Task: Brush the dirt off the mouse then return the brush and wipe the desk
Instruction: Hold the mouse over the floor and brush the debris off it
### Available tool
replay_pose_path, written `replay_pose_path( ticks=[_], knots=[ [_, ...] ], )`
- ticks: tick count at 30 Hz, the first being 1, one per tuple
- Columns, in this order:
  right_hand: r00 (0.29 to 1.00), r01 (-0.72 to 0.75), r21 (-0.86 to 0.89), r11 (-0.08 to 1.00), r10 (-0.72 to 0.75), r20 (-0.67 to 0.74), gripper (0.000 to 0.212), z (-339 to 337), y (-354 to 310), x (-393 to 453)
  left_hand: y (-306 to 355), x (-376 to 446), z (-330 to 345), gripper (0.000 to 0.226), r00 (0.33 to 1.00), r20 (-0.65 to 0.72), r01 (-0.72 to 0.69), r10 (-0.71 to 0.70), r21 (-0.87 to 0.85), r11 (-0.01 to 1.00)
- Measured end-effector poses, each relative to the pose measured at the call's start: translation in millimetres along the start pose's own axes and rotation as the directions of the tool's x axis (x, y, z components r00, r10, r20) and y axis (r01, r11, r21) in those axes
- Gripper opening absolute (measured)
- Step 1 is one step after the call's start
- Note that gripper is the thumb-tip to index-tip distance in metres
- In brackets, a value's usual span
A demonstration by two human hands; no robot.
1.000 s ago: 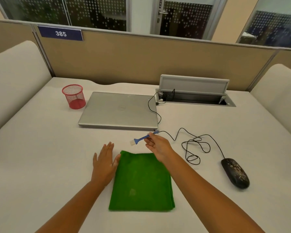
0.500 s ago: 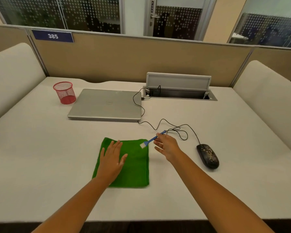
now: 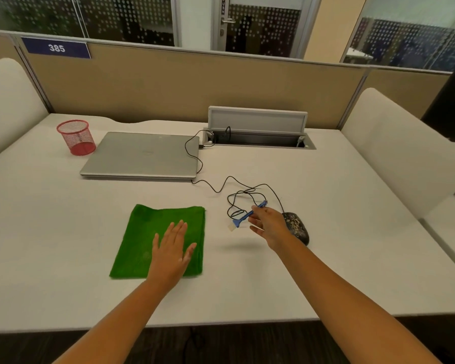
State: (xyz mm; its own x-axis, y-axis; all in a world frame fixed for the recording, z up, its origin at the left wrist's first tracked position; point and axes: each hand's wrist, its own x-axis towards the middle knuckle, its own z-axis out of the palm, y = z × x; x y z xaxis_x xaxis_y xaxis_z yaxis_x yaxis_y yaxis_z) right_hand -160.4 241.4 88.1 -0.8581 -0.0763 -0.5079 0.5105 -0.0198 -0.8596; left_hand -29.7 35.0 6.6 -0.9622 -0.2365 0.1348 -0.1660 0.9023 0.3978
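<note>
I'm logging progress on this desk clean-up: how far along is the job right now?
Nothing looks finished: the mouse is speckled with dirt. In hand: the right hand pinches the blue brush beside the mouse, bristles not yet on it, while the left hand rests flat on the green cloth. Left: brushing the mouse, returning the brush, and wiping the desk.

White desk (image 3: pixel 326 195) backed by tan partition (image 3: pixel 184 85) bearing blue sign (image 3: pixel 56 48) marked 385, pale panels (image 3: pixel 8 106) at both sides, open cable hatch (image 3: pixel 258 127) at the rear, dotted glass walls (image 3: pixel 132 19) and door (image 3: pixel 227 22) beyond.
</note>
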Motion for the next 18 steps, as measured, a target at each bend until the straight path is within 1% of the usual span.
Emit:
replay_pose_path(
  ticks=[5,9,12,14,16,18],
  knots=[
    [0.999,-0.005,0.045,0.999,0.007,-0.038,0.009,-1.6,-1.1,0.4,-2.3,12.7,-6.3,0.098,0.998,0.023,-0.052,0.051,0.058,0.997],
    [0.998,0.023,0.043,0.999,-0.020,-0.065,0.016,-1.6,-2.0,1.6,0.5,22.5,-7.9,0.097,0.993,0.069,-0.096,0.092,0.057,0.994],
    [0.994,0.064,0.071,0.995,-0.057,-0.098,0.018,-8.7,-4.3,0.3,10.4,26.8,-5.3,0.087,0.979,0.070,-0.191,0.189,0.019,0.981],
    [0.989,0.079,0.093,0.993,-0.066,-0.132,0.020,-17.5,-6.3,-0.3,20.6,29.2,-0.7,0.084,0.961,0.064,-0.268,0.269,-0.018,0.963],
    [0.982,0.092,0.111,0.990,-0.072,-0.173,0.020,-29.1,-9.4,0.7,35.1,32.9,4.8,0.086,0.941,0.058,-0.332,0.334,-0.047,0.942],
    [0.974,0.108,0.116,0.987,-0.082,-0.210,0.020,-43.0,-13.1,3.8,53.9,37.6,9.3,0.090,0.924,0.082,-0.370,0.373,-0.057,0.927]
  ],
)
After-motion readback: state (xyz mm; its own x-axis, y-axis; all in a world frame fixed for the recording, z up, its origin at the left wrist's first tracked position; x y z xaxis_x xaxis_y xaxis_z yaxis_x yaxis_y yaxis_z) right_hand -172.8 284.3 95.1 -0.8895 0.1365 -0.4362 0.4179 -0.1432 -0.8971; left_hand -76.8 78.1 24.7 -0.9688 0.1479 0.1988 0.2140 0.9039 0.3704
